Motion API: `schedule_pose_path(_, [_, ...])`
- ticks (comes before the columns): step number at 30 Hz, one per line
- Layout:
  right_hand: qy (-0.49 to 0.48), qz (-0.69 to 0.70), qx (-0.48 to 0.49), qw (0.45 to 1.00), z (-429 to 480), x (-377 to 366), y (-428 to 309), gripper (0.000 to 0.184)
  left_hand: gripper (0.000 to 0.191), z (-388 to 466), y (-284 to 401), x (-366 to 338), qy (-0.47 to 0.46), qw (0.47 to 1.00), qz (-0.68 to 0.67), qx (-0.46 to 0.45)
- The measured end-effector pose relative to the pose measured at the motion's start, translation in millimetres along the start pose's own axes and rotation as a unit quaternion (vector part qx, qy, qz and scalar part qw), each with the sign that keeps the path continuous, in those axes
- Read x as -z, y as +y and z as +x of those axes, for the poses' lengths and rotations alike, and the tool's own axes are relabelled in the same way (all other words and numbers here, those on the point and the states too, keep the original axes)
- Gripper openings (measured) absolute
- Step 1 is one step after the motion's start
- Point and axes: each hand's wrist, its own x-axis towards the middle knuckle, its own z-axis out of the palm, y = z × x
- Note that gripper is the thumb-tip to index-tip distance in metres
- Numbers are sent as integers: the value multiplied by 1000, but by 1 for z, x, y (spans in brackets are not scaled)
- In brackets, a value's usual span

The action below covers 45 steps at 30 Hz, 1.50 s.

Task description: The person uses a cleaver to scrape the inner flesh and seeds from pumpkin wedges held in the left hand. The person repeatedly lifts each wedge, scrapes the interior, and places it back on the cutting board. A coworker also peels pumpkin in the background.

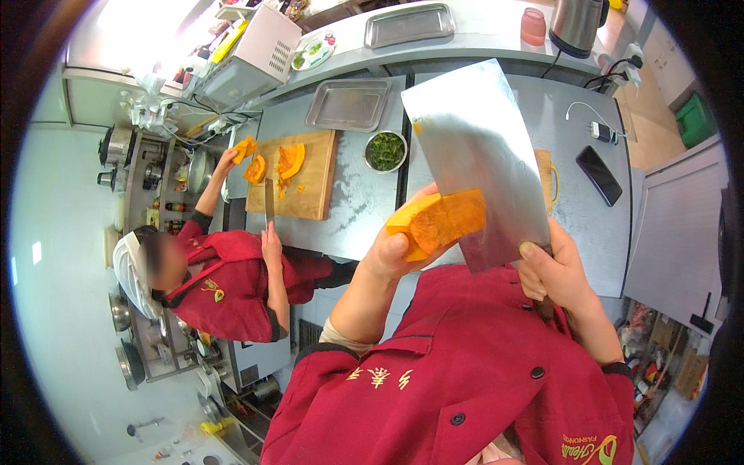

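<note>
My left hand (395,247) holds a thick piece of orange pumpkin (444,224) up in front of my chest, its scraped inner side facing me. In my right hand (549,267) is the handle of a broad steel cleaver (482,139), raised over the work table. The lower part of the blade is against or just beside the pumpkin's right end; which of the two I cannot tell. A small orange scrap clings near the blade's upper left edge. Behind the blade, mostly hidden, lies a wooden board (544,174) with a yellow handle.
At left a co-worker holds a knife (269,200) and pumpkin over a wooden cutting board (325,174) with more pieces. A bowl of chopped greens (386,151) and a steel tray (349,104) stand between us. A phone (598,175) and charger (603,132) lie at right; a kettle (576,26) stands behind.
</note>
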Motion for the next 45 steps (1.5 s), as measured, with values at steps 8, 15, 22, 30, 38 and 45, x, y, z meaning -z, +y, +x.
schedule_pose_path(8, [26,-13,16,999,-4,-5,-4,42,101,5,5,-12,17,1000,-10,-7])
schedule_pose_path(15, [31,-22,13,999,2,-4,-6,42,100,3,2,-7,27,999,21,-1])
schedule_pose_path(22, [3,-7,-8,1000,1,-2,-3,37,100,2,4,-3,41,999,-1,-11])
schedule_pose_path(30, [-22,-4,-28,999,5,1,-2,36,106,3,11,-1,47,999,19,2])
schedule_pose_path(38, [1,-13,-29,999,10,-5,-7,35,106,6,11,-4,56,998,17,13])
schedule_pose_path(45, [-21,-17,-42,999,12,-2,-4,35,100,4,8,3,54,998,12,-21])
